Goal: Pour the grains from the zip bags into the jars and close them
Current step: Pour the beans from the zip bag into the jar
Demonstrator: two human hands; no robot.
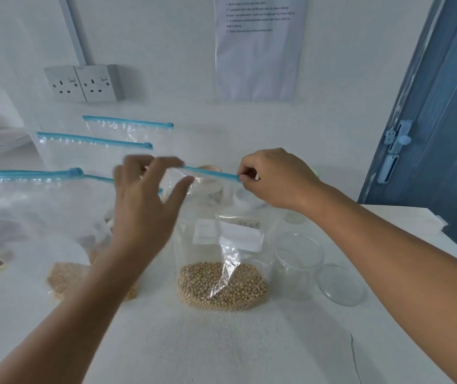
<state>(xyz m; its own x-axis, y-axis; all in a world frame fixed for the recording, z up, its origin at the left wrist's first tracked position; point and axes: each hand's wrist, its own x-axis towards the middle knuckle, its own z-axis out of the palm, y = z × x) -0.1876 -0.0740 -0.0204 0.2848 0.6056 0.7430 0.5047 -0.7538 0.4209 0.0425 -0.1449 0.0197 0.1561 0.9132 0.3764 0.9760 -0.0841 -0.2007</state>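
One zip bag [221, 239] stood upright at the centre of the white table [221, 342], its bottom filled with round tan beans [221, 286] and a white label on its front. The right hand [274, 178], at about one o'clock from the beans, had its fingers curled in and pinched the right end of the bag's blue zip strip [210, 174]. The left hand [147, 195], at eleven o'clock, was blurred; its fingers were spread and mostly straight beside the strip's left end, and whether they touched it could not be told. One clear open jar [296, 267] stood just beside the bag at three o'clock, with one clear lid [341, 285] lying flat just right of it. A second bag of finer grain [66, 275] sat at nine o'clock, partly hidden by the left forearm, and two empty zip bags [94, 151] leaned against the wall at ten to eleven o'clock, making four bags counted. Behind the held bag more containers [210, 187] showed dimly, their number unclear. Two sockets [83, 83] and one printed sheet [258, 48] were on the wall.
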